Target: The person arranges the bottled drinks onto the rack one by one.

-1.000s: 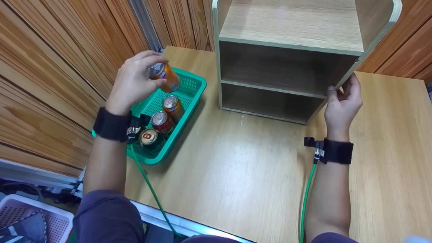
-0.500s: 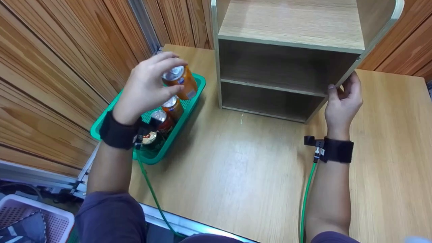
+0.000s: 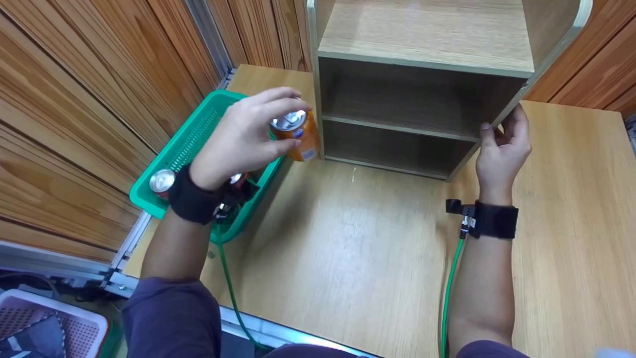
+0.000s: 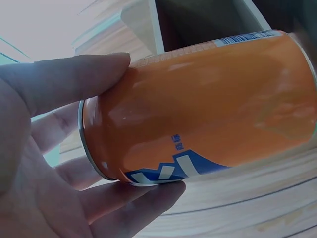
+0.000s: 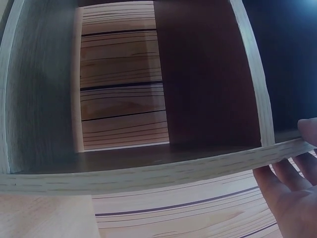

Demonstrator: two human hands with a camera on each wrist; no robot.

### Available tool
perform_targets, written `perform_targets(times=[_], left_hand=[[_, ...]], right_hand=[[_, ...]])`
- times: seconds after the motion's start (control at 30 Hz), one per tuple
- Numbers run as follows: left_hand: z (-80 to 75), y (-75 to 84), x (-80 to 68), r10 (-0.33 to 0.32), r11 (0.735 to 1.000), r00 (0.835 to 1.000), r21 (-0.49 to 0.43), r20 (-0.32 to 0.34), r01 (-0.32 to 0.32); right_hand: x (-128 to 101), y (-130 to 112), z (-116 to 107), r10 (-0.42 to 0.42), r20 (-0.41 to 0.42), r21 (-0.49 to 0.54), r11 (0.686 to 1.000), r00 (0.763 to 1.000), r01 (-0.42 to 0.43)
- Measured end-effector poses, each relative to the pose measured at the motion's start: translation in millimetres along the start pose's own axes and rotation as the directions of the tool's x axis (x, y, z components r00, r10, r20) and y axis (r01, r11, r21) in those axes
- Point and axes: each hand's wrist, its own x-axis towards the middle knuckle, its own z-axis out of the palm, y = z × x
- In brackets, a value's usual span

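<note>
Through my head view I watch the left hand (image 3: 247, 139) pinch an orange can (image 3: 309, 133) between thumb and fingers close to its metal-topped end, the can tilted and held above the counter (image 3: 362, 248), towards the counter's back-left corner, in the space between the green basket (image 3: 174, 144) and the left side of the wooden shelf unit (image 3: 427, 30). My left wrist view gives me the can's side up close, with a blue-and-white mark and a barcode strip. The right hand (image 3: 504, 149) grips the front edge of the shelf unit's right side panel, thumb on the inner face and fingers round the outside, as my right wrist view also shows. The shelf unit stands upright at the back edge of the counter, two open compartments below its top board. The basket lies along the counter's left edge, with a silver-topped can (image 3: 162, 181) in its near-left corner and a red can (image 3: 238, 180) partly hidden under the left wrist; I cannot tell what else the arm covers there. Each wrist wears a black strap (image 3: 497, 220) with a green cable (image 3: 449, 288) running towards the counter's front edge. Below the front-left corner I see a pink basket (image 3: 82, 318) holding a dark cloth (image 3: 37, 335)
</note>
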Motion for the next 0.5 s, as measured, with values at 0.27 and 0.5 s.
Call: perform_targets(times=[0.27,0.5], left_hand=[[12.3,8.0,1.9,0.038,0.999,0.998,-0.003,0.051,-0.038],[22.7,12.5,3.7,0.092,0.995,0.992,-0.033,0.084,-0.089]], right_hand=[[-2.5,-1.9,0.8,-0.012,0.001,-0.010,1.000,1.000,0.012],[-2.8,-3.7,1.3,-0.016,0.011,-0.013,1.000,1.000,0.017]])
